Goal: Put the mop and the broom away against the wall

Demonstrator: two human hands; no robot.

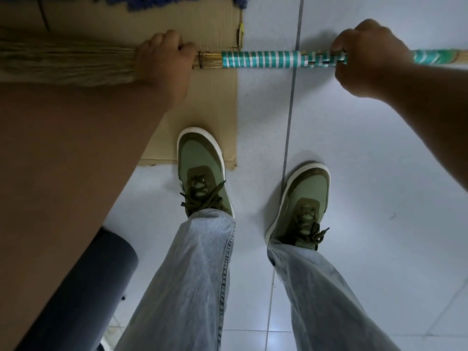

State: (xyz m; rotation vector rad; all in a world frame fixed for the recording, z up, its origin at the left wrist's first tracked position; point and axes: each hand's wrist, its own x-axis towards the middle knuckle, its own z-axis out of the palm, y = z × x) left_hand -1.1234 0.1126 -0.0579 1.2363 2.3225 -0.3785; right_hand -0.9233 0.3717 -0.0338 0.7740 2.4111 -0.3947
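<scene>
The person stands looking straight down, holding the broom level across the upper part of the frame. The left hand is closed around it where the straw bristles meet the bound neck, left of centre, and the right hand is wrapped around the green-and-white taped handle at upper right. Between the two hands the handle runs clear, off the floor as far as I can judge, though from this steep angle it is hard to be sure how high it sits.

Under the bristle end lies a flat sheet of cardboard, spread over the pale tiled floor. The left shoe stands with its toe on the cardboard's lower edge; the right shoe is on bare tile lower right. At the very top edge a strip of blue shaggy fibre shows, most likely the mop, lying on or just past the cardboard. No wall is in view.

The trouble I would watch for is underfoot. The cardboard could slide on smooth tile when the person turns to carry the broom off, and one foot is already on it. The mop lies close ahead where a step might catch it. The broom is long and held sideways, with both ends running out of the frame, so swinging it round could knock something nearby. And leaned too upright on this slick floor, the broom may slip down.
</scene>
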